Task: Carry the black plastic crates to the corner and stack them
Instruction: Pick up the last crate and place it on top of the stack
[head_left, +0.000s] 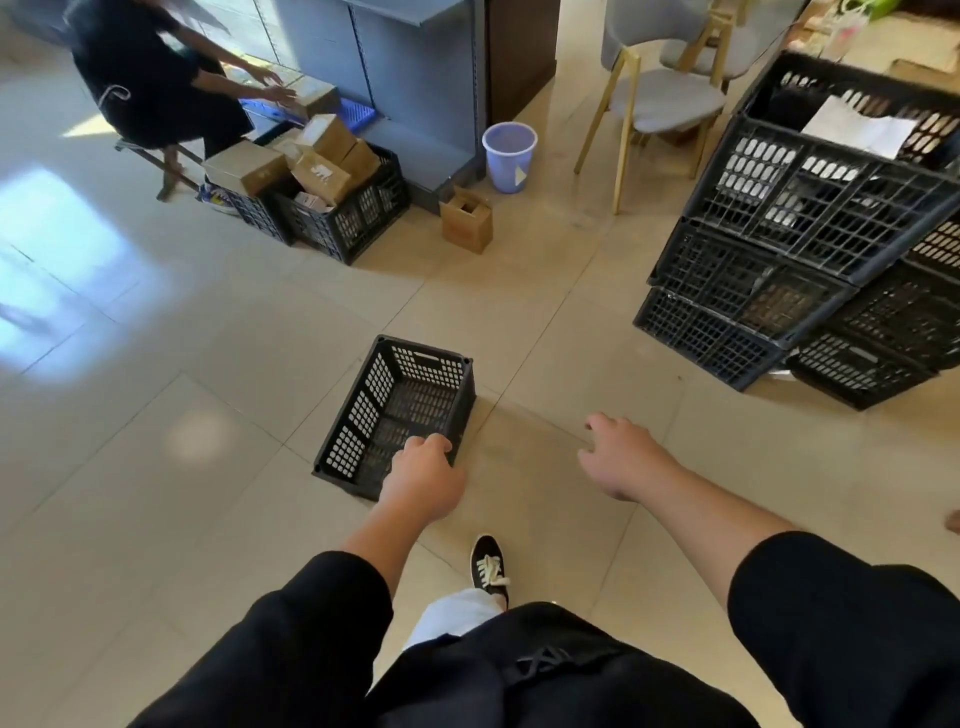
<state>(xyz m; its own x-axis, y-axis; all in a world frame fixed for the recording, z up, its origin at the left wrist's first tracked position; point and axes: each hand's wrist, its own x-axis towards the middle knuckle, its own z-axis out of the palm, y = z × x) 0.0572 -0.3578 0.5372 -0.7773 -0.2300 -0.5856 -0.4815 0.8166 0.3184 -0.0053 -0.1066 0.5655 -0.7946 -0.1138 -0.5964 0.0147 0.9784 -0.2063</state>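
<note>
An empty black plastic crate (400, 410) sits on the tiled floor just ahead of me. My left hand (426, 475) is curled over its near right rim, gripping it. To the right, my right hand (623, 457) hovers over bare floor with fingers spread, holding nothing. At the far right stands a stack of black crates (810, 244), several high in two columns, the top one tilted with a white sheet of paper (857, 127) inside.
A seated person (156, 88) at the back left handles cardboard boxes over two filled crates (337, 208). A lilac bucket (509, 156), a small open carton (467, 221) and grey chairs (660, 98) stand behind. My shoe (489, 569) is below the crate.
</note>
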